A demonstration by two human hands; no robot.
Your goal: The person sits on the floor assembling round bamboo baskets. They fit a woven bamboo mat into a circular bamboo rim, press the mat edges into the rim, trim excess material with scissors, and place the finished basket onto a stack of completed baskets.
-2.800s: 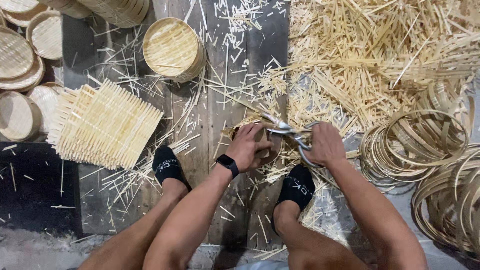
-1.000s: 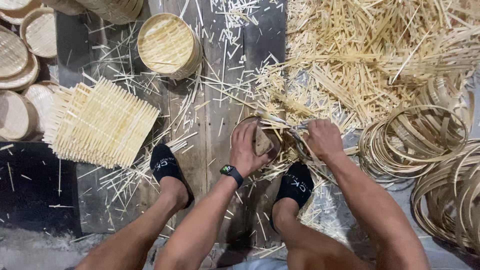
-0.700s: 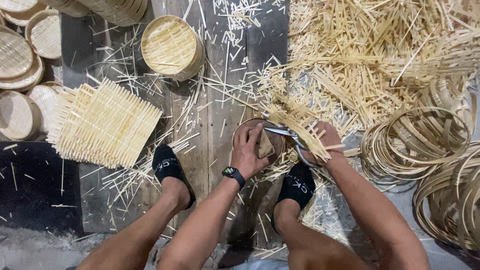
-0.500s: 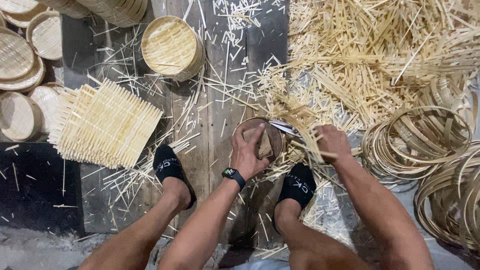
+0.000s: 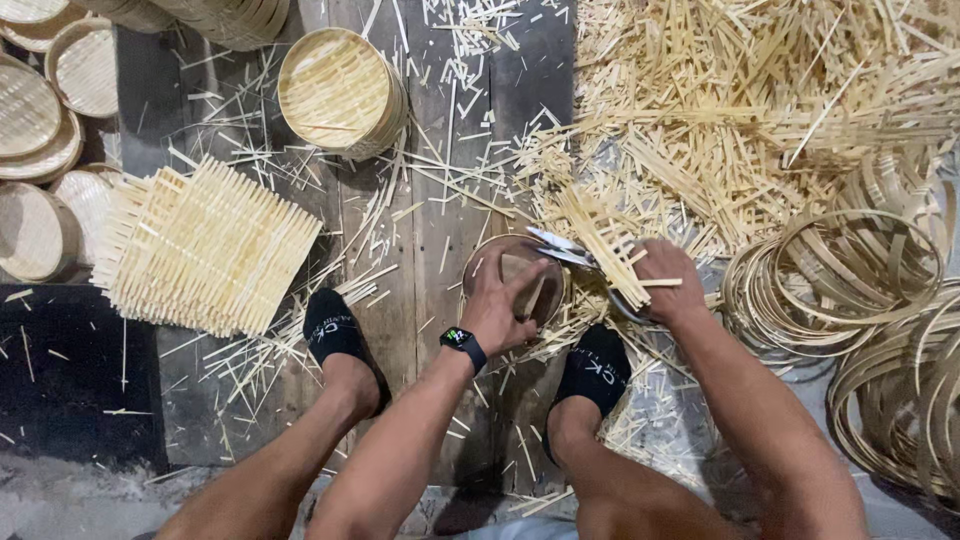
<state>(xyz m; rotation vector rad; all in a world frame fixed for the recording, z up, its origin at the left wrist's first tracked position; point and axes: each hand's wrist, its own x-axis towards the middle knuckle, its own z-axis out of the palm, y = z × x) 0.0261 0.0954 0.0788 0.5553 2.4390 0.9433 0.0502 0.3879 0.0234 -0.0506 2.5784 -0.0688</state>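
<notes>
Head camera looks straight down past two bare legs in black socks (image 5: 338, 335) onto a dark plank floor (image 5: 440, 240) littered with thin bamboo splinters. Left hand (image 5: 500, 305) lies flat on a small round woven tray (image 5: 512, 275), fingers spread over its face and thumb along the near rim, pressing it down between the feet; a black watch (image 5: 463, 345) sits on that wrist. Right hand (image 5: 668, 285) is closed around the handles of a pair of scissors (image 5: 560, 247), whose pale blades point left and reach over the tray's far right edge, slightly parted. A bundle of trimmed bamboo strips (image 5: 610, 250) sticks up from the tray just beside the blades and partly hides the right fingers, so how far the handles are squeezed cannot be told. Behind and to the right spreads a big heap of loose bamboo slats (image 5: 760, 110). Coiled bamboo hoops (image 5: 850, 270) are stacked at the right edge, near the right forearm. Well to the left lies a square woven mat (image 5: 205, 245) with its strip ends sticking out all round, and beyond it a finished round basket (image 5: 340, 90) stands on the planks. More round trays (image 5: 45, 140) are piled along the left edge.
</notes>
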